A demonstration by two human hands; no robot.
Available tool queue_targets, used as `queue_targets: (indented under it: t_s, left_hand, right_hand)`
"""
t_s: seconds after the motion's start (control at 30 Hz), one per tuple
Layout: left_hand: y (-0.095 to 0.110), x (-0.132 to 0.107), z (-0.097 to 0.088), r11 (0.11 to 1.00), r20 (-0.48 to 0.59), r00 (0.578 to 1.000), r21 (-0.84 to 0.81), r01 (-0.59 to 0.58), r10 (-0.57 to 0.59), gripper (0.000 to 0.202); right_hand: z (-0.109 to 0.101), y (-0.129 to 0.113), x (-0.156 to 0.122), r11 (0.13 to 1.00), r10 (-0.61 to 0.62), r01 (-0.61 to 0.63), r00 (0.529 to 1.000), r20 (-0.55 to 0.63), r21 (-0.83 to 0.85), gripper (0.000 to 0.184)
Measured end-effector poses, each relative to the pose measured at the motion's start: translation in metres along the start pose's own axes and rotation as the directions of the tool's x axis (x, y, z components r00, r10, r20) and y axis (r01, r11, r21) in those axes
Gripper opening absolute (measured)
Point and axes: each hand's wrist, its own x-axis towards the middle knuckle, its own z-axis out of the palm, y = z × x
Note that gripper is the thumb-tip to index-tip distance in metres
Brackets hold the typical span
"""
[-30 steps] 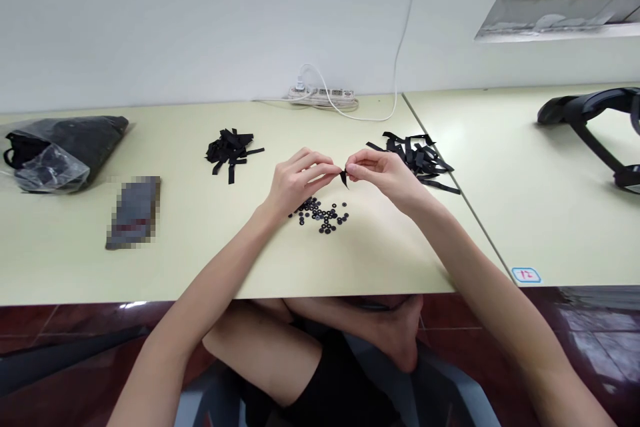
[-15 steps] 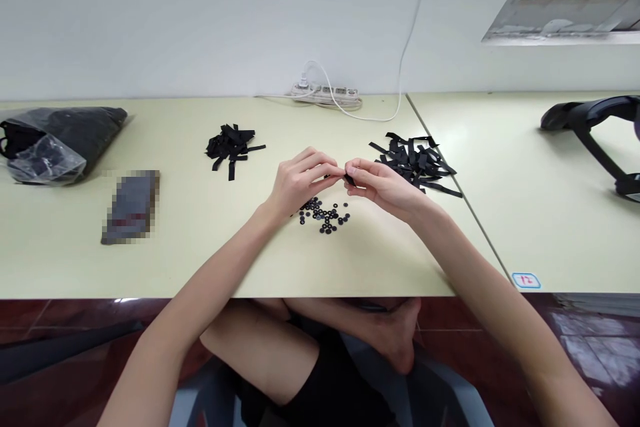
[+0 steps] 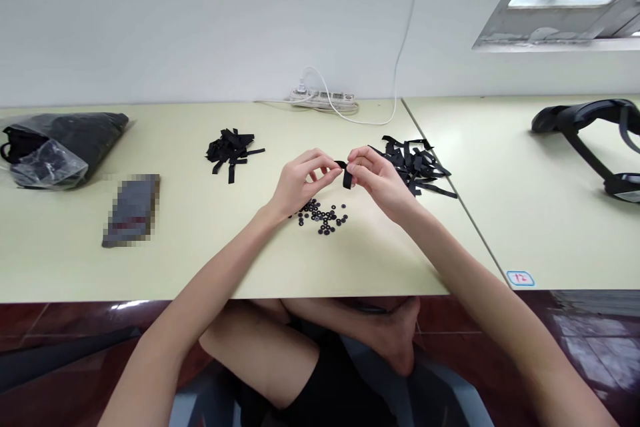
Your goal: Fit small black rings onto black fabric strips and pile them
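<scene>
Between my two hands is a short black fabric strip (image 3: pixel 347 179), one end hanging down. My left hand (image 3: pixel 305 177) pinches its left end with thumb and fingertips. The fingers of my right hand (image 3: pixel 374 175) are closed on the strip's other side. Small round black snap buttons (image 3: pixel 327 217) lie scattered on the table just below my hands, partly hidden by my left wrist. Close behind my right hand spreads a loose pile of black strips (image 3: pixel 417 163). A second, tighter pile of strips (image 3: pixel 231 147) lies farther left.
A dark plastic bag (image 3: pixel 75 147) and a pixelated grey item (image 3: pixel 133 210) are on the left of the table (image 3: pixel 200 267). A power strip (image 3: pixel 325 99) with a white cable sits by the wall. A black headset-like device (image 3: pixel 585 140) stands at right, past the table seam.
My hands have drawn slightly apart. More of the black strip now shows between them, with its end hanging down. The camera view has shifted a little.
</scene>
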Motion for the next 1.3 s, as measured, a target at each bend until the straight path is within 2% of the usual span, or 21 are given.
queue_targets:
  t_s: [0.1,0.2,0.5,0.73,0.83,0.9,1.0,1.1,1.17,1.3]
  left_hand:
    - [0.005,0.002,0.001,0.957,0.056,0.976,-0.19,0.218,-0.212,0.032]
    - [0.006,0.004,0.0,0.898,0.079,0.946,-0.298,0.324,-0.315,0.034]
    - [0.008,0.005,-0.002,0.816,0.142,0.897,-0.375,0.44,-0.418,0.037]
    - [0.007,0.005,0.002,0.792,0.16,0.888,-0.406,0.457,-0.43,0.033]
    - [0.006,0.005,0.003,0.79,0.158,0.89,-0.414,0.452,-0.427,0.033]
    - [0.006,0.005,0.003,0.787,0.15,0.893,-0.426,0.446,-0.424,0.034]
    - [0.006,0.006,0.002,0.789,0.122,0.893,-0.426,0.442,-0.434,0.035]
    - [0.005,0.006,0.001,0.791,0.127,0.892,-0.42,0.445,-0.435,0.037]
    - [0.004,0.005,0.001,0.786,0.163,0.89,-0.42,0.453,-0.426,0.037]
    - [0.004,0.004,0.004,0.776,0.201,0.886,-0.429,0.463,-0.418,0.038]
  right_hand:
    - [0.002,0.003,0.0,0.977,-0.177,0.172,0.984,-0.024,-0.122,0.034]
    - [0.004,0.004,-0.002,0.93,-0.285,0.271,0.958,-0.021,-0.249,0.027]
    - [0.004,0.005,-0.003,0.897,-0.321,0.32,0.946,0.047,-0.305,0.015]
    - [0.008,0.001,-0.007,0.856,-0.355,0.341,0.934,0.038,-0.388,0.013]
    - [0.009,0.002,-0.007,0.863,-0.353,0.341,0.935,0.037,-0.373,0.014]
    - [0.009,0.005,-0.005,0.904,-0.322,0.307,0.947,0.001,-0.298,0.016]
    - [0.009,0.008,0.0,0.982,-0.15,0.143,0.988,-0.048,-0.121,0.019]
    - [0.008,0.009,0.002,0.998,0.023,-0.024,0.999,-0.028,-0.049,0.031]
    - [0.008,0.008,0.003,0.998,0.03,-0.031,0.999,-0.034,-0.053,0.033]
    - [0.008,0.008,0.003,0.993,-0.063,0.054,0.995,-0.078,-0.108,0.035]
